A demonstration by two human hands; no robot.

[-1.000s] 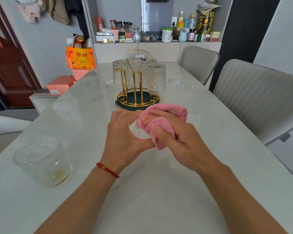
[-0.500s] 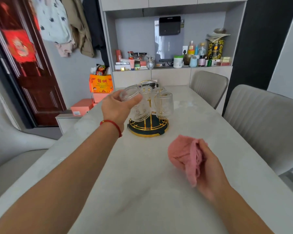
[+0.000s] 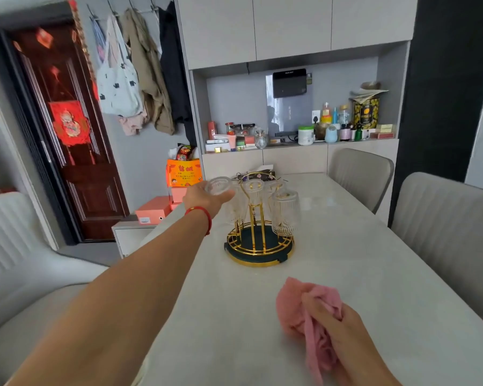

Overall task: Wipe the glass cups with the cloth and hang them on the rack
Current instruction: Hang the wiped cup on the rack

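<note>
- Left hand (image 3: 204, 197), red cord bracelet (image 3: 202, 215) at the wrist, is stretched out over the pale marble-look table (image 3: 346, 274) to the left side of the round gold-wire cup rack on a dark green base (image 3: 260, 246).
- Left fingers are curled round a clear ribbed glass cup (image 3: 219, 186), held upside down, base uppermost. Cup sits at the rack's upper left; whether it already rests on a prong cannot be told, as the hand covers its lower part.
- Other clear ribbed glasses hang inverted on the rack: one at centre (image 3: 253, 192), one at right front (image 3: 285, 213); at least one more shows behind them, blurred.
- Right hand (image 3: 338, 330) lies low and near on the table, well apart from the rack. Its fingers are clenched on a crumpled pink cloth (image 3: 299, 310); the cloth bulges out to the left of the knuckles and trails down below the hand.
- Two grey ribbed upholstered chairs (image 3: 441, 232) stand along the right of the table; a pale chair (image 3: 14, 246) is at the left.
- Background: grey cabinet niche with bottles and tins (image 3: 332, 129), dark red door with red hangings (image 3: 70, 129), clothes on wall hooks (image 3: 140, 73), orange boxes (image 3: 183, 172) by the wall.
</note>
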